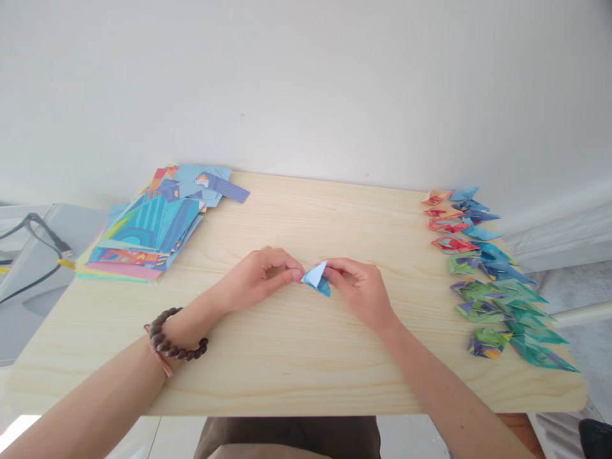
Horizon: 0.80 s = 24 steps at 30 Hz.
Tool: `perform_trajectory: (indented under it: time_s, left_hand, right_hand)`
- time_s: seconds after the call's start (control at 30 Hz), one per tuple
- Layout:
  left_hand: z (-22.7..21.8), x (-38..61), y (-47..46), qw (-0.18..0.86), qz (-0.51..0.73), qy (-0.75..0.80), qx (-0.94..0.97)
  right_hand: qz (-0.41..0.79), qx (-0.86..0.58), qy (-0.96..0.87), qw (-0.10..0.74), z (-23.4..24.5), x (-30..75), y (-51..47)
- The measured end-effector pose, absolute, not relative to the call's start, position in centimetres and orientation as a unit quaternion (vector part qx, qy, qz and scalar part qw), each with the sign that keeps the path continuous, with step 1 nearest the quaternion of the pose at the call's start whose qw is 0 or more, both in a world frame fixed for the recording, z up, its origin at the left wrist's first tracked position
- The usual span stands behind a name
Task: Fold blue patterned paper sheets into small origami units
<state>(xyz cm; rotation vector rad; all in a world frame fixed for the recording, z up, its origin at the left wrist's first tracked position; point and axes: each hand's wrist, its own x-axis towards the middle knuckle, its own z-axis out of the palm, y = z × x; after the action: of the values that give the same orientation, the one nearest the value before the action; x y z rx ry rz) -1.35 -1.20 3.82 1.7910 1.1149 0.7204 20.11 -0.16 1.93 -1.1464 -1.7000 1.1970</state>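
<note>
A small piece of folded blue paper (316, 278) is held up between my two hands over the middle of the table. Its upper flap shows pale blue and its lower part a deeper, patterned blue. My left hand (271, 275) pinches the left corner between thumb and forefinger. On the other side, my right hand (359, 287) grips the right edge with thumb and fingers, hiding part of it. A dark beaded bracelet (165, 338) circles my left wrist.
Colourful printed paper sheets (148, 223) lie piled at the table's left back. Folded paper shapes (482, 287), red, blue and green, stand in rows along the right edge. Behind the wooden table (287, 376) rises a white wall (306, 89). A black cable (43, 236) lies at far left.
</note>
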Motion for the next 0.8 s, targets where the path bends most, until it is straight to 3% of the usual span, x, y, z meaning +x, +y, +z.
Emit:
perform_trajectory:
  time_s: [0.43,0.8]
  left_hand:
    - [3.56,-0.97,-1.49,0.452,0.288,0.477,0.697]
    - [3.96,-1.38,-1.37,0.544,0.289,0.403,0.677]
  right_hand:
    - [0.434,-0.437,-0.693,0.375,2.15,19.99,-0.48]
    - [0.559,-0.414,-0.614,0.373,1.53,20.33,-0.07]
